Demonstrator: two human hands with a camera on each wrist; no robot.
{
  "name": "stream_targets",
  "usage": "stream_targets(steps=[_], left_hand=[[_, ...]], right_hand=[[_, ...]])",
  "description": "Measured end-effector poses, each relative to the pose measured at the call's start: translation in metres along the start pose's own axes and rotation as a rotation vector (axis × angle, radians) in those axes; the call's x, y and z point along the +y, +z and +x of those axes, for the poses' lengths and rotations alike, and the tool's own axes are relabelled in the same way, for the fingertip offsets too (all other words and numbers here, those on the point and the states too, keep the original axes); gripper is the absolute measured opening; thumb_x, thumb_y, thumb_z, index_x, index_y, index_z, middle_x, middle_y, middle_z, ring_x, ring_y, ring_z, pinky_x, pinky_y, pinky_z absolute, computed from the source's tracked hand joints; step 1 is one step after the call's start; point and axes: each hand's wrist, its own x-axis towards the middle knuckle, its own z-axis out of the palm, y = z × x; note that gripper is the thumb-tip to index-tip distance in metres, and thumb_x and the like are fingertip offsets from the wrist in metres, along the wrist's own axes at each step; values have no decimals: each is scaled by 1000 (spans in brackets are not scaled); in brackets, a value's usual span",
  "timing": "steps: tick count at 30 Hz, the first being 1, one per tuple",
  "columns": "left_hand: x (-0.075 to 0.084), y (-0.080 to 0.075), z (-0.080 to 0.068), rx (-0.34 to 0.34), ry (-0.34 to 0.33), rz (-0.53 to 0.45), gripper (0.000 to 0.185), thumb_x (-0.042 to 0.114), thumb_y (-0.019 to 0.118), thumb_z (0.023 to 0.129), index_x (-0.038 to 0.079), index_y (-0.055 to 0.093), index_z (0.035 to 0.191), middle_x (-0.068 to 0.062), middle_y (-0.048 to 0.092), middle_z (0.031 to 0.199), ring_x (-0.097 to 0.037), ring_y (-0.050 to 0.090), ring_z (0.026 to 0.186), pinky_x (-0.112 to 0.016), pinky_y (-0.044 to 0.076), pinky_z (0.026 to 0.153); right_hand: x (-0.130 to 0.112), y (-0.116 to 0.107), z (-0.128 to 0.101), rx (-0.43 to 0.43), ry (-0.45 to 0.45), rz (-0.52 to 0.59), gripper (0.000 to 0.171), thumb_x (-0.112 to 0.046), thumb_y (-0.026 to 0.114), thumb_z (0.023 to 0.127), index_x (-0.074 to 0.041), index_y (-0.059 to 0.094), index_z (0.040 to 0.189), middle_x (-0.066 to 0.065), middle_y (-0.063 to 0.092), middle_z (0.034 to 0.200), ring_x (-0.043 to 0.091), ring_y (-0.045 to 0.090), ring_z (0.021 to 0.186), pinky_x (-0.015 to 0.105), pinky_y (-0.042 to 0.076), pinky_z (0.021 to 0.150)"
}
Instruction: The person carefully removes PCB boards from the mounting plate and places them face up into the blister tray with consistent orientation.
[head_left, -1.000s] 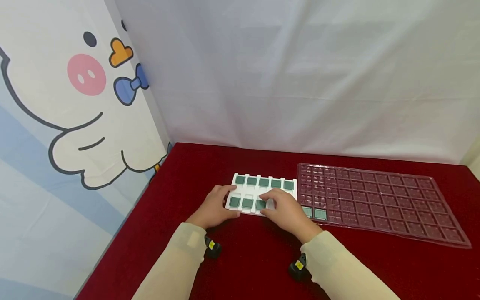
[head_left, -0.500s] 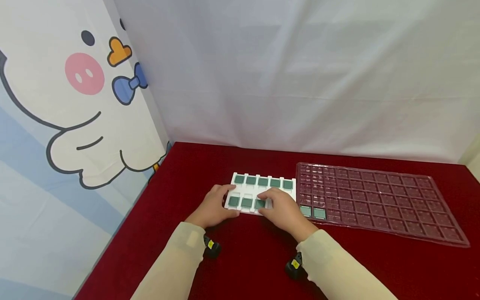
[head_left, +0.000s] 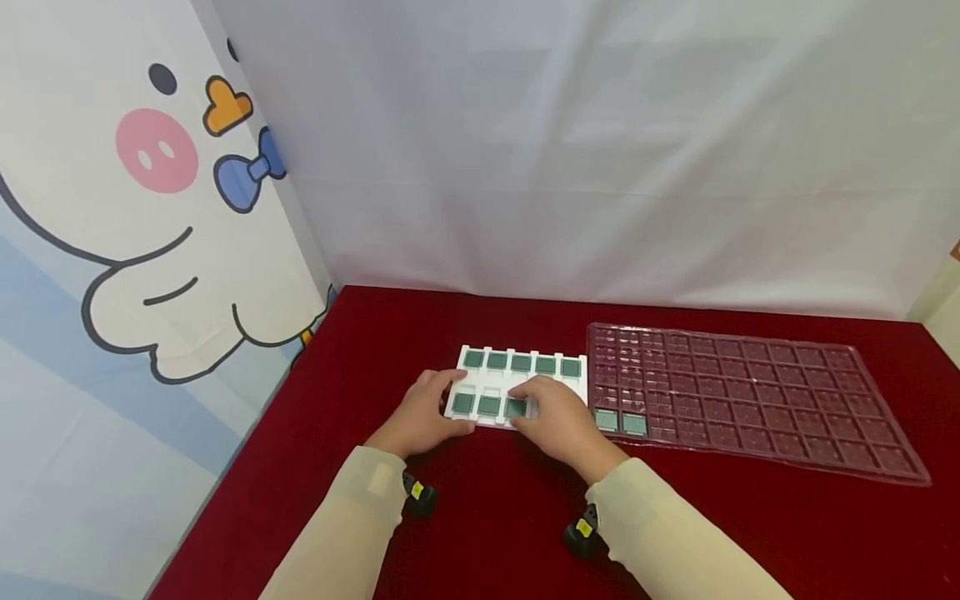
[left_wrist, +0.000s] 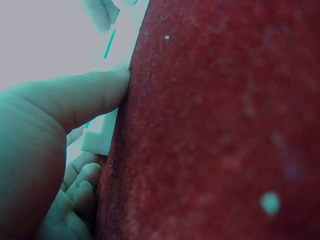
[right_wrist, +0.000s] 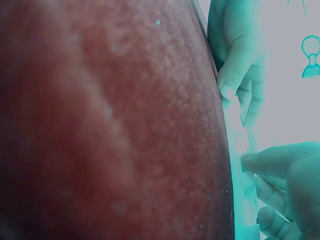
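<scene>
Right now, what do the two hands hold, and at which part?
Left hand grips the white tray at its near-left corner; right hand's hold cannot be told.

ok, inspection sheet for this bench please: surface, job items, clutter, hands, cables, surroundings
Surface: red cloth table.
Job items: white tray, five green chips in far row, three visible in near row; clear blister tray to its right, two green chips in its near-left corner.
Clutter: nothing seen.
Hands: left hand holds the tray's left end; right hand rests over its near-right part.
Cables: nothing seen.
Surroundings: white curtain, cartoon backdrop at left.
</scene>
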Motion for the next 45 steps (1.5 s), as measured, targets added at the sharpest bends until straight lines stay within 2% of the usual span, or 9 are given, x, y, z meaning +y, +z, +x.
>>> stream_targets(steps=[22, 32, 45], left_hand=[[2, 1, -2, 0, 2, 4, 81, 22, 87, 84, 15, 47, 154, -10, 48, 139, -24, 50, 112, -40, 49, 95], [3, 0, -2, 4, -3, 9, 81, 22, 88, 83, 15, 47, 153, -11, 48, 142, -25, 49, 115, -43, 48, 97], [1, 2, 0, 6, -1, 11, 81, 22, 88, 83, 15, 47, 153, -11, 48, 142, -24, 50, 114, -41, 48, 96]], right_hand=[[-3, -4, -4, 11, -11, 33, 31, -15, 82, 88, -9, 76, 118, 5, 69, 121, 24, 63, 115, 45, 48, 101], [-2, -12, -9, 41, -26, 22, 30, -12, 80, 87, -7, 76, 116, 6, 68, 117, 20, 62, 99, 43, 51, 90], [7, -18, -16, 16, -19, 49, 29, -13, 79, 90, -7, 75, 118, 7, 66, 118, 18, 55, 87, 41, 48, 83]])
